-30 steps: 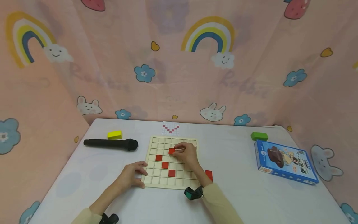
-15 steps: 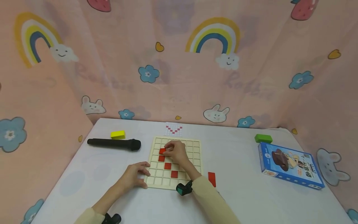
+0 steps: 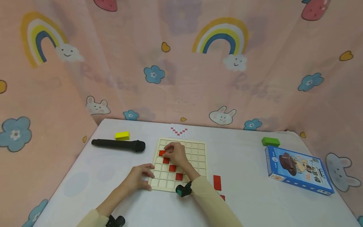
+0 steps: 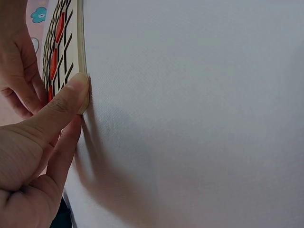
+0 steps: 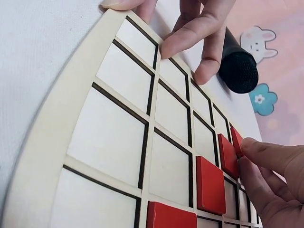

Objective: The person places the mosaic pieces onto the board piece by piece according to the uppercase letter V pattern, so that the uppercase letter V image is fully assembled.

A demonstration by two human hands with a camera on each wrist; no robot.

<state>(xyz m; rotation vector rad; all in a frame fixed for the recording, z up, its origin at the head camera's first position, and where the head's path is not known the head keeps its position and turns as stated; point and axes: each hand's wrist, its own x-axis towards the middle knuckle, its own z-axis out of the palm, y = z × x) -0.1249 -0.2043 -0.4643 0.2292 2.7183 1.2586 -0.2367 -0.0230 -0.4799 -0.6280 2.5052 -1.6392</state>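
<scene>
A pale wooden grid board (image 3: 195,164) lies on the white table. Three red square tiles, one of them a front tile (image 3: 179,176), sit in its cells in a diagonal line. My right hand (image 3: 176,154) pinches another red tile (image 3: 162,153) at the upper left end of that line. In the right wrist view this pinched tile (image 5: 236,140) is at the cell beside the line, partly hidden by the thumb. My left hand (image 3: 137,178) holds the board's near left corner, with the thumb (image 4: 71,92) against the near edge and fingers along the left side.
Red pieces (image 3: 217,183) lie right of the board. Behind it is a pattern card (image 3: 178,130) with a red V. A black microphone (image 3: 117,144) and yellow block (image 3: 122,136) are at left; a green block (image 3: 270,141) and blue game box (image 3: 299,170) at right.
My right hand has carried the red tile leftward across the board to the upper end of the diagonal. My left hand stays at the corner. The head view has shifted slightly.
</scene>
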